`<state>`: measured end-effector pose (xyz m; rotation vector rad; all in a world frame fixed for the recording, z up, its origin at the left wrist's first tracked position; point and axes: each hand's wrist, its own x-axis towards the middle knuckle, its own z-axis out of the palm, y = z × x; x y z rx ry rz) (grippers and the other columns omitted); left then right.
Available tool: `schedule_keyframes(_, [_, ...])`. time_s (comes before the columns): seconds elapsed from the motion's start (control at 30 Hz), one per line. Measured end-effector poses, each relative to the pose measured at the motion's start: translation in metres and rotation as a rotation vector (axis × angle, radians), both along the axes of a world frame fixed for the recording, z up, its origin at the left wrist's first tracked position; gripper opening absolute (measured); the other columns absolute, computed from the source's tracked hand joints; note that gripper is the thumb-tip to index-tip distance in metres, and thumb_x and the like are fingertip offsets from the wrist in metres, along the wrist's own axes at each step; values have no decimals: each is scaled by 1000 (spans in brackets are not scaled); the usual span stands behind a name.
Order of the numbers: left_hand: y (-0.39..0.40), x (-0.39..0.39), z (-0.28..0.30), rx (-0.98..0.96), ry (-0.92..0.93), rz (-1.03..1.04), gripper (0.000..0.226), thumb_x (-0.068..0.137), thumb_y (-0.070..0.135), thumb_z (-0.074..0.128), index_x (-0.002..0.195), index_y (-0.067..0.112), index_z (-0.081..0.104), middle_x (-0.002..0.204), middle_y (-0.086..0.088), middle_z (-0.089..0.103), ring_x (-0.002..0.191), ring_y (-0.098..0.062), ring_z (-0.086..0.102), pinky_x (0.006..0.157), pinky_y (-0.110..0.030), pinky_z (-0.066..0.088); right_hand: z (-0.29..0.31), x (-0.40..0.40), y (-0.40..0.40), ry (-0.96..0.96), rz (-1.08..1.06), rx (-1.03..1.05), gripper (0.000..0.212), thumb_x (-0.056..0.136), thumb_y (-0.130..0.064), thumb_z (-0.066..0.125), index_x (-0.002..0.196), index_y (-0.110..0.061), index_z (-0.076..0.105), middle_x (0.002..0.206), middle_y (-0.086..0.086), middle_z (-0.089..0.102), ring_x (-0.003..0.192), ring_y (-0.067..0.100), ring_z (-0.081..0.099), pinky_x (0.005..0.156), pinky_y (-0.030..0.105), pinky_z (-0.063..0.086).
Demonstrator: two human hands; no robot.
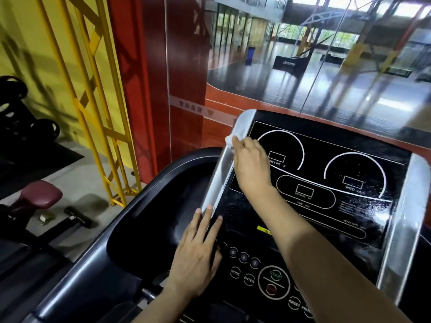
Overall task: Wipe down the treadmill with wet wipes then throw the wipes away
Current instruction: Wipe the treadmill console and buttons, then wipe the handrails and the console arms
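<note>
Mid-frame, right hand (pixel 250 163) pinches wet wipe (pixel 229 138) on the treadmill's silver left trim (pixel 218 180), left hand (pixel 198 250) flat, fingers straight, bracing below; best drag downward, overlapping passes.

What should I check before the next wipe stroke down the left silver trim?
1. Wipe in the right hand: ok, pinched at the fingertips.
2. Wipe touching the left trim: ok, pressed near its upper part.
3. Left hand clear of the stroke path: not ok, its fingers lie flat over the trim's lower end.
4. Left hand off the buttons: ok, it rests just left of them.
5. Display already wiped: ok on its right part, which looks wet; the rest cannot tell.
6. Bin for the used wipe: cannot tell, none shows nearby.
</note>
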<state>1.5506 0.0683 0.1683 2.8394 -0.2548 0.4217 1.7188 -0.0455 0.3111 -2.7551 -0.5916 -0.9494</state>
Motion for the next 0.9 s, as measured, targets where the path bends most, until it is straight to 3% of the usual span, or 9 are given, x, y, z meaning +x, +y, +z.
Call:
schedule_keyframes(0.23, [14, -14, -13, 0, 9, -19, 72, 90, 41, 48, 157, 19, 34, 170, -5, 2, 157, -26, 4, 122, -36, 13, 48, 33, 13, 25, -154, 6, 27, 90, 4, 51, 107, -8, 68, 96, 16, 64, 91, 32, 58, 67, 33, 30])
schedule_keyframes(0.47, [27, -25, -21, -37, 44, -83, 70, 91, 40, 39, 157, 20, 31, 170, -4, -8, 157, -25, -2, 124, -36, 16, -19, -46, 29, 98, -85, 67, 22, 92, -9, 60, 114, -6, 65, 92, 17, 63, 82, 35, 64, 65, 38, 49])
schedule_keyframes(0.6, [34, -30, -26, -87, 67, -133, 70, 90, 29, 53, 156, 18, 32, 170, -4, -8, 157, -26, 0, 124, -38, 22, -61, -88, 25, 171, -31, 90, 32, 88, -9, 68, 120, -8, 66, 90, 12, 64, 76, 32, 65, 60, 36, 52])
schedule_keyframes(0.7, [38, -35, -30, -126, 111, -154, 74, 91, 28, 56, 158, 20, 28, 169, 1, -16, 157, -23, -4, 125, -36, 20, -45, -78, 24, 181, -10, 89, 22, 96, -11, 58, 115, -8, 67, 91, 15, 64, 75, 37, 65, 63, 40, 52])
schedule_keyframes(0.8, [41, -39, -32, -162, 135, -181, 75, 90, 27, 56, 159, 20, 26, 168, 3, -19, 157, -21, -4, 125, -35, 19, -23, -57, 28, 173, -44, 240, 27, 99, -9, 52, 121, -9, 68, 99, 18, 65, 81, 39, 65, 74, 46, 56])
schedule_keyframes(0.9, [44, -45, -35, -213, 154, -194, 71, 93, 28, 55, 158, 18, 28, 167, 9, -22, 156, -18, -5, 125, -32, 20, -27, -60, 36, 188, -95, 321, 29, 97, -10, 53, 123, -12, 65, 105, 17, 63, 86, 41, 63, 75, 46, 52])
